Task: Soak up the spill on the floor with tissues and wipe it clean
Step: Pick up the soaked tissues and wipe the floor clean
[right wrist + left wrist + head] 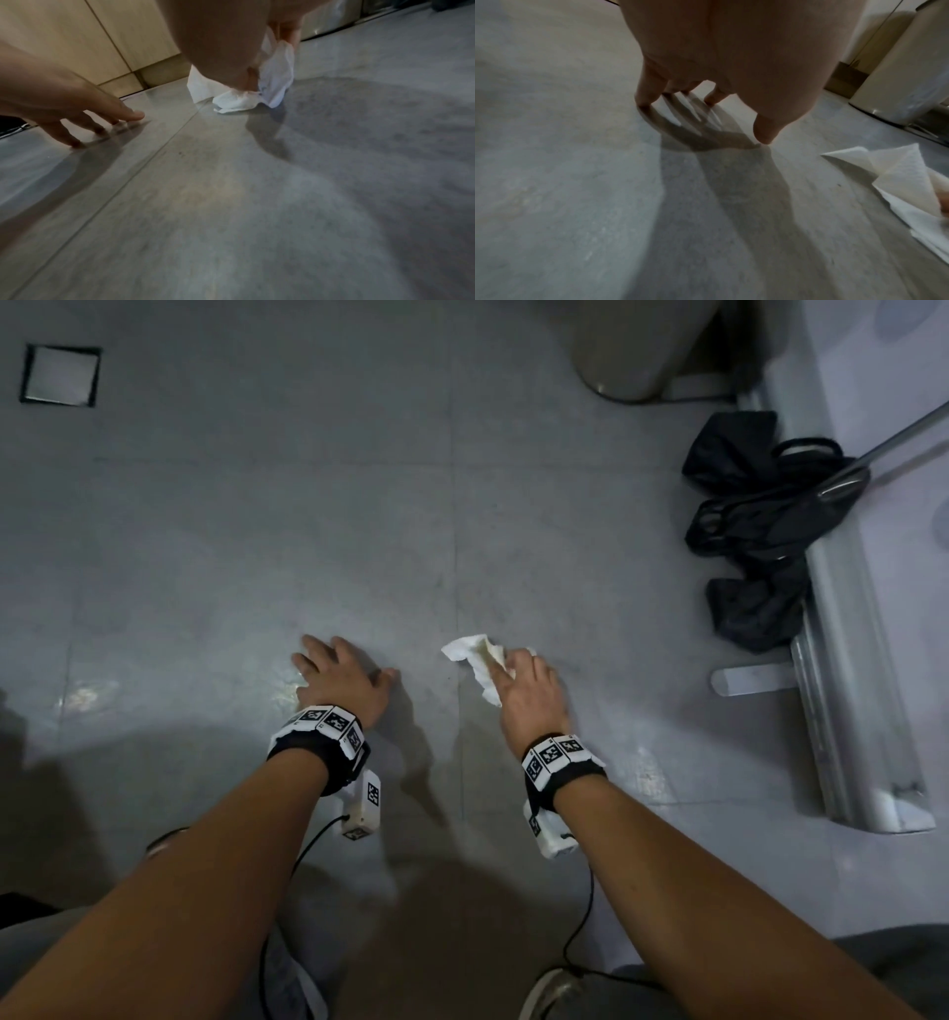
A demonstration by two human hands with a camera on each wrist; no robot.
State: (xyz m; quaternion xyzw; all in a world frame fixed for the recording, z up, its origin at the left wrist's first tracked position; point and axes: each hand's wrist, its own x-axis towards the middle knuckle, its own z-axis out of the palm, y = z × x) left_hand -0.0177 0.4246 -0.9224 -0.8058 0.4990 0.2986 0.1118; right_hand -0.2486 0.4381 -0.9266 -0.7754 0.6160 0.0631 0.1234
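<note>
A crumpled white tissue [480, 662] lies against the grey tiled floor [257, 531], just right of a tile seam. My right hand [524, 683] pinches this tissue [272, 87], whose lower folds touch the floor. The same tissue [906, 182] shows at the right edge of the left wrist view. My left hand [334, 672] rests with spread straight fingers on the floor to the left of the tissue and holds nothing. Its fingertips [644, 101] touch the tiles. A faint wet sheen [82, 698] glints on the floor further left.
A pale round bin [642, 346] stands at the back right. Black bags [760, 516] lie against a metal threshold rail [852, 711] on the right. A square floor drain [60, 374] sits far left. Wooden cabinet fronts [77, 40] border the floor.
</note>
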